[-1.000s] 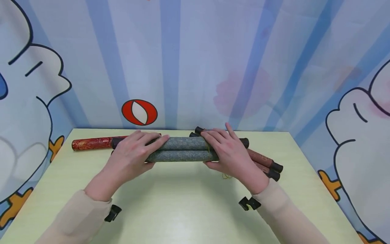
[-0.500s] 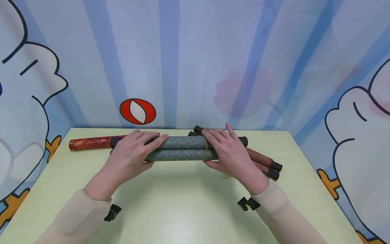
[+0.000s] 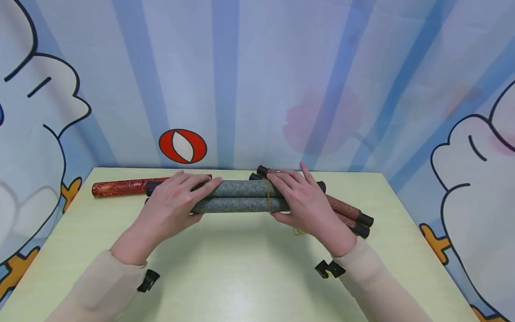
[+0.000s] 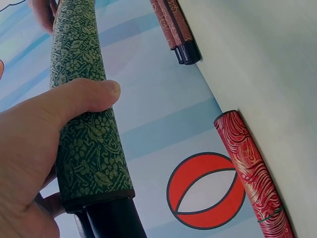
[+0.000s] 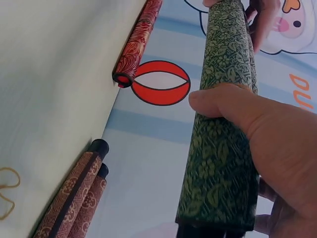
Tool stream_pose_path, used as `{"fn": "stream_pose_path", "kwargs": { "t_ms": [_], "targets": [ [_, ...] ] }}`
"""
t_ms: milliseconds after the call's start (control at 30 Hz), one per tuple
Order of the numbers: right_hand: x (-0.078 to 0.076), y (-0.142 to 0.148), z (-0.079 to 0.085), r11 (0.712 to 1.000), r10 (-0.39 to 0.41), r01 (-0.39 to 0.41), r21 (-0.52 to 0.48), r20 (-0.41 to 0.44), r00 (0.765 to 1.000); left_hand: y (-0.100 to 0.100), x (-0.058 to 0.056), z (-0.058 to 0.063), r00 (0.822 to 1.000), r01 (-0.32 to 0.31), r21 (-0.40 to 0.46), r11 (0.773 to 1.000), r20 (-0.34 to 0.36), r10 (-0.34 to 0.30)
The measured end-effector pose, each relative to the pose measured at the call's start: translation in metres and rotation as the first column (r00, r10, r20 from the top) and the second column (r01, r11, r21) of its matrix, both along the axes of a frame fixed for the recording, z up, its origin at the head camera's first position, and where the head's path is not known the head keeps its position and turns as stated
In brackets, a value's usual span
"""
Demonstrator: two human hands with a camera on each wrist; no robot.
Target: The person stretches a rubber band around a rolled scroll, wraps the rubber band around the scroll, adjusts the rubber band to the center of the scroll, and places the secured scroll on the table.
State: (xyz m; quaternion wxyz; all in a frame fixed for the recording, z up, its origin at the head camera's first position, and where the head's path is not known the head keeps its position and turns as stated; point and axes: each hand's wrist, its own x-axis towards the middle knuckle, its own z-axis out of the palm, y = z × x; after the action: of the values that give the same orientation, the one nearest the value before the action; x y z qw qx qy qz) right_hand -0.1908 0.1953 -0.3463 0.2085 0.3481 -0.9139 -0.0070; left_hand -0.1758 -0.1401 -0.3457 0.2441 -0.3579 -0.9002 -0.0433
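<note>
Both hands hold a rolled scroll [image 3: 241, 205] covered in dark green cloth with a pale leaf pattern and fitted with black end knobs. It is wound as two parallel rolls and lies crosswise above the table. My left hand [image 3: 173, 203] grips its left part; in the left wrist view the thumb lies across the green cloth [image 4: 94, 153]. The right part is in my right hand [image 3: 303, 201], thumb over the near side and fingers round the far side. A thin yellow band [image 3: 268, 197] circles both rolls just left of the right hand's fingers.
On the pale table [image 3: 241, 277], a red scroll with gold swirls [image 3: 122, 188] lies at the back left. A brown double-rolled scroll [image 3: 344, 208] with black ends lies slanted at the right. Beside it is a loose yellow loop [image 5: 10, 193]. A printed curtain [image 3: 257, 80] stands behind.
The yellow band has shifted slightly left along the scroll, out from beside the right hand's fingers, and now shows across both rolls. Both hands keep nearly the same place and grip.
</note>
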Motion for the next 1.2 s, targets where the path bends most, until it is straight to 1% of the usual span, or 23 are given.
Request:
{"fn": "stream_pose_path", "kwargs": {
  "t_ms": [200, 300, 367, 467, 567, 700, 833, 1033, 1133, 1200],
  "targets": [
    [-0.004, -0.009, -0.002, 0.998, 0.056, -0.057, -0.031, -0.037, 0.998, 0.003, 0.0, 0.0, 1.0, 0.004, -0.002, 1.0, -0.007, -0.004],
    [-0.004, -0.013, -0.003, 0.996, 0.075, -0.077, -0.042, -0.034, 0.997, 0.006, 0.0, 0.001, 1.0, 0.012, -0.006, 1.0, -0.01, -0.012],
    [-0.003, -0.013, -0.002, 0.997, 0.068, -0.069, -0.043, -0.012, 0.998, 0.007, 0.0, 0.002, 1.0, 0.013, -0.008, 1.0, -0.006, -0.013],
    [0.001, -0.007, 0.0, 0.998, 0.026, -0.024, -0.049, 0.024, 0.999, 0.005, 0.001, 0.002, 1.0, -0.004, -0.011, 1.0, 0.012, 0.005],
    [0.002, -0.003, 0.002, 0.999, 0.006, -0.004, -0.041, 0.032, 0.999, 0.002, 0.002, 0.003, 1.0, -0.016, -0.01, 1.0, 0.025, 0.017],
    [-0.002, -0.006, 0.001, 0.999, 0.032, -0.031, -0.027, 0.01, 0.999, 0.001, 0.003, 0.003, 1.0, -0.017, -0.013, 1.0, 0.017, 0.018],
    [-0.004, -0.011, -0.002, 0.998, 0.045, -0.045, -0.034, -0.008, 0.999, 0.001, 0.003, 0.002, 1.0, -0.019, -0.018, 1.0, 0.011, 0.02],
    [-0.004, -0.019, -0.004, 0.994, 0.095, -0.097, -0.044, -0.041, 0.995, 0.006, 0.003, 0.001, 1.0, 0.001, -0.021, 1.0, 0.001, -0.001],
    [-0.003, -0.02, -0.003, 0.995, 0.096, -0.097, -0.039, -0.018, 0.995, 0.007, 0.003, 0.001, 1.0, 0.008, -0.027, 1.0, 0.003, -0.007],
    [-0.001, -0.018, -0.001, 0.997, 0.069, -0.069, -0.042, 0.005, 0.998, 0.006, 0.003, 0.002, 1.0, 0.002, -0.026, 1.0, 0.007, -0.001]
  ]
}}
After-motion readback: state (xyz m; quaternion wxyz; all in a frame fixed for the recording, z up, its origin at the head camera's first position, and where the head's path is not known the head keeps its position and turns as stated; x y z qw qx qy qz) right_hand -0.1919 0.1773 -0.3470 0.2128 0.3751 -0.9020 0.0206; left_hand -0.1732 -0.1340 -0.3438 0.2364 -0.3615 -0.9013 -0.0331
